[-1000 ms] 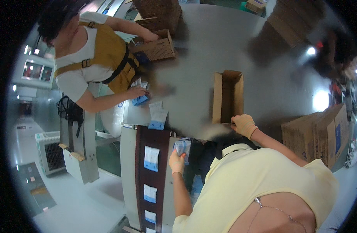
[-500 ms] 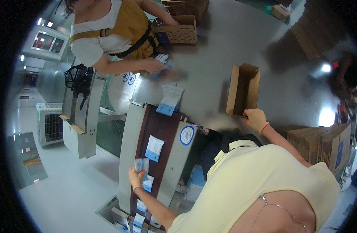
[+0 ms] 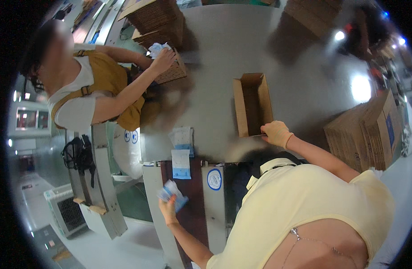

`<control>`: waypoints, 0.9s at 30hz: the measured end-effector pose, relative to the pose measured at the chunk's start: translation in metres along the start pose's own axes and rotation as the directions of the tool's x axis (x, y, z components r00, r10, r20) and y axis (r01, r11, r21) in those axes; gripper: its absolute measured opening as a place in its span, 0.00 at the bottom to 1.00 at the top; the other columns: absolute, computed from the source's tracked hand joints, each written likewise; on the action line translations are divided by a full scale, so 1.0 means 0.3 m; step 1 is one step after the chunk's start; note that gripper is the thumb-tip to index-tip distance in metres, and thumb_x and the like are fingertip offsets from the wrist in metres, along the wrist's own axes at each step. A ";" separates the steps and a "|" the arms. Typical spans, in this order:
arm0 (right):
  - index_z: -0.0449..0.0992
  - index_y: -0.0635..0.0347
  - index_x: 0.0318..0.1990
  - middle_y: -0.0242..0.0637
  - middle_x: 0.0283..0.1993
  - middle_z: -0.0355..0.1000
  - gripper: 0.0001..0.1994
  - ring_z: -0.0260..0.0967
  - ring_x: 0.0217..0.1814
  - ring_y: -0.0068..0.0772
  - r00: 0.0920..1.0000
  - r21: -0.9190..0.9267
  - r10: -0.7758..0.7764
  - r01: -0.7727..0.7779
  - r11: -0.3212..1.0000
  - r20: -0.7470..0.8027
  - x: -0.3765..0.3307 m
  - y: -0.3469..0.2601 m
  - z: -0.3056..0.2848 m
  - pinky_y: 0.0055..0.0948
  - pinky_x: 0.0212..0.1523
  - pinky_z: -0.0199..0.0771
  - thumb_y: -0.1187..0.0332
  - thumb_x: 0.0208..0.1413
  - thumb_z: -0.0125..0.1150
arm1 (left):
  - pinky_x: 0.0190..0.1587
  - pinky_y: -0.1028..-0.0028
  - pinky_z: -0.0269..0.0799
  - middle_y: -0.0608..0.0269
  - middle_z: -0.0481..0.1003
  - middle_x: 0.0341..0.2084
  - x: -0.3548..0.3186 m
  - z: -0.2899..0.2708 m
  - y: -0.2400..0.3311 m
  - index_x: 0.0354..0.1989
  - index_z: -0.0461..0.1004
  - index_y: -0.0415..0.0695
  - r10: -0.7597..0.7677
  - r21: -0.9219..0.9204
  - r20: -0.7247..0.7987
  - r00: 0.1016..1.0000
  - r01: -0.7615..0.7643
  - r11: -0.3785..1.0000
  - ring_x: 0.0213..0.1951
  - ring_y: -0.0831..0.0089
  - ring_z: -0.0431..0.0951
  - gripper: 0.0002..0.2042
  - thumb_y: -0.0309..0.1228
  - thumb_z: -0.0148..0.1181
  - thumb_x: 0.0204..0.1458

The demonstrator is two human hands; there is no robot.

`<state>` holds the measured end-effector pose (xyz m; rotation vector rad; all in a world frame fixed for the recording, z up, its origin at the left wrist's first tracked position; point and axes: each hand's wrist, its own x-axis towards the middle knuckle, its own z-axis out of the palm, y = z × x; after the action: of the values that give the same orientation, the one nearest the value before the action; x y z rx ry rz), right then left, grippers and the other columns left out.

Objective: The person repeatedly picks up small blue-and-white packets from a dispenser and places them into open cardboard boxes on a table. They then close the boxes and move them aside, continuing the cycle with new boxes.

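Observation:
Over the left side of the dark red conveyor belt (image 3: 195, 215), my left hand (image 3: 169, 210) grips white-and-blue packets (image 3: 172, 192), slightly blurred; their exact number is unclear. Another packet (image 3: 181, 164) lies at the belt's far end, just ahead of that hand. Beyond it, more packets (image 3: 182, 136) overlap on the metal table. My right hand (image 3: 277, 133) has its fingers closed on the near edge of an open cardboard box (image 3: 241, 110) standing on the table. The visible inside of the box is bare brown cardboard.
Folded cardboard boxes (image 3: 356, 134) stand stacked at the right, with another stack (image 3: 154, 20) far left. Across the grey table (image 3: 210, 58), a co-worker (image 3: 109, 85) in a mustard apron holds packets over a patterned box (image 3: 173, 71). A metal frame (image 3: 207, 210) edges the belt.
The view has shifted. My left hand has lifted the packets and moved up along the belt. A packet has travelled to the belt's end. The co-worker has brought packets to their box.

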<state>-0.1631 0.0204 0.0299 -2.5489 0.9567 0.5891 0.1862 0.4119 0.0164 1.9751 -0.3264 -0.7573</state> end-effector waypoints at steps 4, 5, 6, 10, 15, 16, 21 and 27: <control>0.76 0.57 0.38 0.41 0.33 0.76 0.14 0.75 0.40 0.45 1.000 -0.010 -0.002 0.002 1.000 0.031 0.016 -0.026 -0.019 0.42 0.40 0.75 0.57 0.52 0.59 | 0.38 0.70 0.71 0.63 0.75 0.32 0.351 0.188 0.159 0.41 0.74 0.38 0.077 -0.211 0.140 0.987 -0.046 0.976 0.34 0.70 0.74 0.17 0.27 0.67 0.41; 0.76 0.57 0.39 0.40 0.33 0.76 0.14 0.75 0.40 0.45 0.999 -0.008 0.002 -0.002 1.000 0.034 0.021 -0.026 -0.016 0.42 0.39 0.75 0.56 0.52 0.59 | 0.39 0.68 0.71 0.61 0.75 0.34 0.441 0.235 0.161 0.42 0.73 0.36 0.033 -0.172 0.238 0.971 0.009 0.985 0.34 0.68 0.74 0.19 0.29 0.68 0.41; 0.76 0.57 0.39 0.40 0.33 0.76 0.14 0.75 0.39 0.45 0.999 -0.006 0.005 -0.005 1.000 0.041 0.027 -0.020 -0.010 0.42 0.39 0.75 0.57 0.53 0.59 | 0.40 0.66 0.71 0.58 0.75 0.36 0.501 0.311 0.186 0.43 0.72 0.33 0.010 0.141 0.222 0.975 -0.042 0.989 0.36 0.65 0.75 0.23 0.30 0.71 0.38; 0.76 0.57 0.41 0.40 0.33 0.76 0.14 0.75 0.38 0.44 0.998 -0.008 -0.030 0.030 1.000 0.052 0.041 -0.049 -0.037 0.42 0.38 0.75 0.58 0.53 0.58 | 0.46 0.64 0.70 0.45 0.75 0.42 0.695 0.436 0.011 0.45 0.68 0.26 -0.166 0.586 0.235 0.958 -0.004 0.810 0.42 0.58 0.75 0.35 0.35 0.77 0.29; 0.77 0.58 0.40 0.41 0.33 0.76 0.14 0.75 0.38 0.45 0.999 0.017 0.004 -0.004 1.000 0.037 0.023 0.003 -0.001 0.42 0.37 0.75 0.58 0.53 0.58 | 0.52 0.63 0.68 0.40 0.71 0.48 0.614 0.619 0.194 0.52 0.62 0.29 -0.108 0.663 0.274 0.956 -0.107 0.741 0.49 0.50 0.73 0.41 0.39 0.76 0.30; 0.77 0.58 0.40 0.41 0.33 0.76 0.14 0.75 0.37 0.45 1.000 0.014 -0.017 0.017 1.000 0.026 0.026 -0.002 -0.002 0.42 0.37 0.75 0.58 0.53 0.58 | 0.51 0.62 0.68 0.41 0.71 0.47 0.564 0.639 0.225 0.52 0.62 0.32 -0.041 0.736 0.226 0.973 -0.143 0.661 0.48 0.50 0.73 0.40 0.39 0.75 0.31; 0.77 0.58 0.39 0.41 0.32 0.76 0.13 0.75 0.37 0.44 0.998 0.018 -0.065 0.065 0.998 -0.019 0.034 -0.009 0.005 0.42 0.34 0.74 0.60 0.51 0.59 | 0.45 0.59 0.70 0.50 0.71 0.42 0.444 0.771 0.243 0.50 0.64 0.44 0.213 0.951 0.107 0.971 -0.163 0.265 0.44 0.54 0.74 0.33 0.39 0.73 0.35; 0.78 0.56 0.38 0.39 0.31 0.76 0.10 0.76 0.37 0.41 0.997 0.011 -0.079 0.079 0.997 -0.018 0.018 0.024 0.016 0.41 0.32 0.75 0.64 0.50 0.59 | 0.42 0.63 0.71 0.56 0.70 0.47 0.412 1.073 0.200 0.54 0.63 0.48 0.413 0.770 0.589 0.695 -0.638 -0.025 0.44 0.58 0.73 0.35 0.41 0.71 0.36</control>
<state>-0.1656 0.0148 0.0219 -2.5724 0.8580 0.5375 0.0832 0.0946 -0.0898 2.5118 -2.0590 -0.0865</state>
